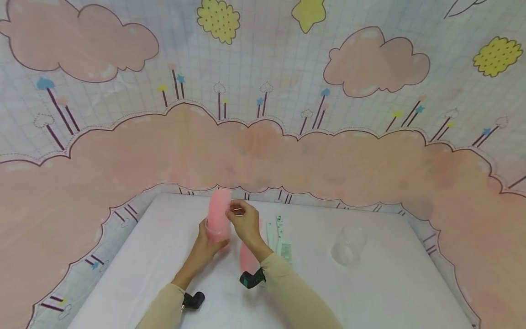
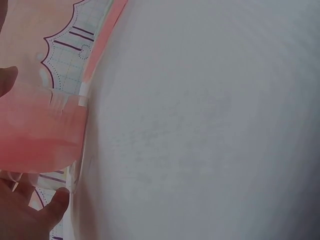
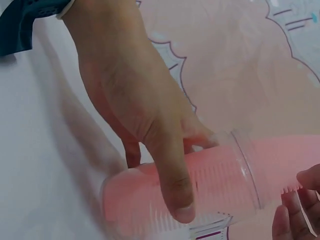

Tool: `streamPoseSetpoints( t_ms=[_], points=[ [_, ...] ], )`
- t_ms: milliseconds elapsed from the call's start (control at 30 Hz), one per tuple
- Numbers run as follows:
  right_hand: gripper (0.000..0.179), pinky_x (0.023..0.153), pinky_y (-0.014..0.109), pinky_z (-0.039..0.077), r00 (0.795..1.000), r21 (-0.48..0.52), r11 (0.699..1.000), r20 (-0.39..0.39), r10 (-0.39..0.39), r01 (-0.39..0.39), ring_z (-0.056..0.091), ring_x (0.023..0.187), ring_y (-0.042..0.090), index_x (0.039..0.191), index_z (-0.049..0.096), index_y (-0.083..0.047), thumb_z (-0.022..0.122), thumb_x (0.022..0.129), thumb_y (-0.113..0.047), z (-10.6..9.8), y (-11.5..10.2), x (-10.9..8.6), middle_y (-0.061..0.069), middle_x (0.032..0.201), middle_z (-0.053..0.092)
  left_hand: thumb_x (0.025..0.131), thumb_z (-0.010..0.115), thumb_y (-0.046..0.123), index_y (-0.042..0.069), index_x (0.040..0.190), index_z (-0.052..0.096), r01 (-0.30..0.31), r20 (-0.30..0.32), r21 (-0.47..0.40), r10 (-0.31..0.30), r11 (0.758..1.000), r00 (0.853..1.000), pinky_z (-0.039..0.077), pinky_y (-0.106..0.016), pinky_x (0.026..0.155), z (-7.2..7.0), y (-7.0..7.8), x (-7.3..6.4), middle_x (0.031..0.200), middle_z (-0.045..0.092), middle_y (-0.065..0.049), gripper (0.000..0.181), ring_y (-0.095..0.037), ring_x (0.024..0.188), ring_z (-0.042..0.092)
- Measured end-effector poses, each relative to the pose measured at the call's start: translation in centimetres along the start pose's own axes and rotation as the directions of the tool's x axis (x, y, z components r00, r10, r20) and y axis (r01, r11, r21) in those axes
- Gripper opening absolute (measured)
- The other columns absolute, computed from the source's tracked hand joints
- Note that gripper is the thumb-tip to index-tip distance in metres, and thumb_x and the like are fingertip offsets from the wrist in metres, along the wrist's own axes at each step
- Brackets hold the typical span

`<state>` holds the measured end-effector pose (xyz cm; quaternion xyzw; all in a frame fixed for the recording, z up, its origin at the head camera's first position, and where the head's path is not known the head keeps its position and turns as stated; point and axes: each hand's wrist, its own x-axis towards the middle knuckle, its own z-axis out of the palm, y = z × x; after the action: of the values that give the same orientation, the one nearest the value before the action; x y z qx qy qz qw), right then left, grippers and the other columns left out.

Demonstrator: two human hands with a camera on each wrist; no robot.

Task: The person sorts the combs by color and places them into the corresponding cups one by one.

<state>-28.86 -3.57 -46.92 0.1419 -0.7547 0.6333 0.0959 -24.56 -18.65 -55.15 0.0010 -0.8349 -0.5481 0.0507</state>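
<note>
A wide pink comb (image 1: 219, 205) stands inside a clear plastic cup (image 3: 247, 172), its upper part sticking out past the rim. My left hand (image 1: 208, 244) grips the cup low down, thumb on one side and fingers on the other. The comb's teeth show through the cup wall in the right wrist view. With thumb and fingertips, my right hand (image 1: 245, 221) pinches the toothed edge of the comb above the rim. The left wrist view shows the pink comb (image 2: 40, 132) through the cup, with part of my left hand (image 2: 37, 217) below it.
Under my right forearm lies a second pink piece (image 1: 247, 260), partly hidden. Beside it are a slim mint-green piece (image 1: 269, 234) and a mint-green comb (image 1: 286, 251) near a patterned handle (image 1: 279, 224). Another clear cup (image 1: 347, 246) is on the white table (image 1: 390, 283), to the right.
</note>
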Motion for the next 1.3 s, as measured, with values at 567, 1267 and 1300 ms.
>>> streamPoseSetpoints(
  t_ms=[567, 1267, 1300],
  points=[
    [0.014, 0.071, 0.018, 0.048, 0.999, -0.011, 0.999, -0.009, 0.034, -0.034, 0.06, 0.079, 0.004, 0.098, 0.071, -0.008, 0.072, 0.084, -0.009, 0.1, 0.4, -0.2, 0.006, 0.088, 0.072, 0.084, 0.077, 0.036, 0.011, 0.153, 0.003, -0.023, -0.005, -0.021, 0.023, 0.999, 1.0, 0.033, -0.058, 0.112, -0.2, 0.5, 0.6, 0.153, 0.028, -0.024, 0.104, -0.037, 0.136, 0.038],
    [0.015, 0.073, 0.02, 0.053, 0.994, 0.047, 0.993, 0.022, 0.107, -0.108, 0.066, 0.085, 0.009, 0.1, 0.07, -0.006, 0.072, 0.086, -0.011, -1.8, 0.5, -1.4, 0.009, 0.095, 0.072, 0.084, 0.077, 0.029, 0.007, 0.153, 0.003, 0.006, -0.006, -0.021, -0.006, 1.0, 1.0, 0.031, -0.059, 0.114, 0.0, 0.2, 0.4, 0.153, 0.028, -0.027, 0.104, -0.04, 0.138, 0.036],
    [0.015, 0.073, 0.02, 0.054, 0.994, 0.054, 0.993, 0.021, 0.107, -0.108, 0.066, 0.086, 0.011, 0.1, 0.07, -0.007, 0.072, 0.086, -0.011, -2.0, 0.4, -1.5, 0.009, 0.096, 0.072, 0.084, 0.077, 0.028, 0.007, 0.153, 0.003, 0.009, -0.006, -0.022, -0.009, 1.0, 1.0, 0.03, -0.058, 0.114, 0.1, 0.1, 0.3, 0.153, 0.028, -0.027, 0.104, -0.04, 0.138, 0.036]
  ],
)
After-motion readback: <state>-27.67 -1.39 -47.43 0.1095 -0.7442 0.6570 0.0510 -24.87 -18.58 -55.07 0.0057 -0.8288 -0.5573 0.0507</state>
